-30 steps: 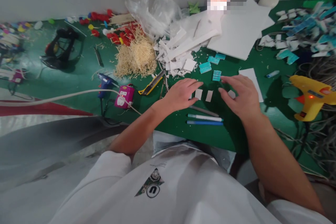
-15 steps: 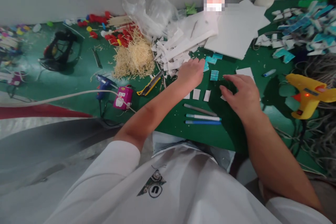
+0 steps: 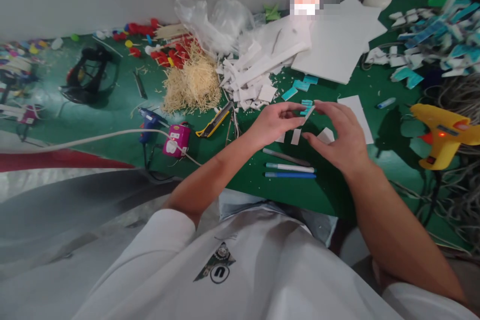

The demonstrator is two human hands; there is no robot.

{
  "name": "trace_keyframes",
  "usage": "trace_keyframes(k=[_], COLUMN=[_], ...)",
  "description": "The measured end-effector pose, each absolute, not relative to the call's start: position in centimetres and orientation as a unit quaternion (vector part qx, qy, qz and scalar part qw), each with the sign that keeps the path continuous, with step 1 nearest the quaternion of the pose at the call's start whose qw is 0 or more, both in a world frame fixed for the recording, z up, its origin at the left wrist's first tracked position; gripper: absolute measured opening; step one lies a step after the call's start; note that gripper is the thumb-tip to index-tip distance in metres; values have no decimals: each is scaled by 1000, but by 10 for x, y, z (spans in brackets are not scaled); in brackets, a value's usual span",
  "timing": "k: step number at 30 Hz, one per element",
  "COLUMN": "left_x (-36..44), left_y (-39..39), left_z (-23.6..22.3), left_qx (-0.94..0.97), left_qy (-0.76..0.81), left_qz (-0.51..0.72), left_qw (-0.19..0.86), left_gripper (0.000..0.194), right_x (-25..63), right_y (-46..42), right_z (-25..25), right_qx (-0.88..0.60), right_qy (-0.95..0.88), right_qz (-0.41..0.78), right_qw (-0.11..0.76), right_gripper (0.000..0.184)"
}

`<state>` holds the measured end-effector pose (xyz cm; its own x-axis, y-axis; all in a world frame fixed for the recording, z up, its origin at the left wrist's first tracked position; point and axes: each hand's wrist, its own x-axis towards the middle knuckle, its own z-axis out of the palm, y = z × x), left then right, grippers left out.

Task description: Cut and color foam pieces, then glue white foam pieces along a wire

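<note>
My left hand (image 3: 279,121) is closed in a pinch on a small, pale foam piece (image 3: 309,113), seen nearly edge-on. Close beside that piece is my right hand (image 3: 340,132), its thumb and fingers apart with nothing between them. Behind the held piece, partly covered, lies a blue-striped piece (image 3: 306,102) on the green table. Farther back are a few loose blue pieces (image 3: 301,85). Small white pieces (image 3: 296,136) rest in front of my hands, with a grey pen (image 3: 285,157), a white marker (image 3: 290,167) and a blue marker (image 3: 290,175) nearer me.
A yellow glue gun (image 3: 442,132) with a lit red light stands at right, beside tangled cords. To the left are a box cutter (image 3: 215,120), a pink power adapter (image 3: 176,140) and a blue glue gun (image 3: 149,119). White foam scraps (image 3: 247,82) and sheets (image 3: 333,45) lie behind.
My left hand has come back from the loose blue pieces toward my right hand, now with a small piece in its fingers. My right hand has shifted slightly left.
</note>
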<state>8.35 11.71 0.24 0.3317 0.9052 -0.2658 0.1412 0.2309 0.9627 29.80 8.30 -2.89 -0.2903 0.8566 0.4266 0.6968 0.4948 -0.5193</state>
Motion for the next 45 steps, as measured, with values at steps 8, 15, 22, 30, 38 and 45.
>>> trace_keyframes(k=[8,15,22,30,38,45], left_x=[83,77,76,66,62,70], left_y=[103,103,99,113,112,96], left_z=[5,-14,-16,-2,8,-12], left_qx=[446,704,846,452,383,848], left_qy=[475,489,409,471,482,453], left_qz=[305,258,122,354,385,132], left_qw=[695,446,320,670,687,241], left_gripper=[28,42,57,40,25,59], right_x=[294,302,307,305,303,311], right_y=[83,88,91,90,87,92], right_z=[-32,-36,-39,-44,-34,-31], right_qx=[-450,-430,-472,-491,-473,-480], right_qy=[-810,-812,-757,-733,-807,-809], right_qz=[90,75,115,163,157,136], right_qw=[365,388,438,442,317,310], right_gripper=[63,75,76,75,61,46])
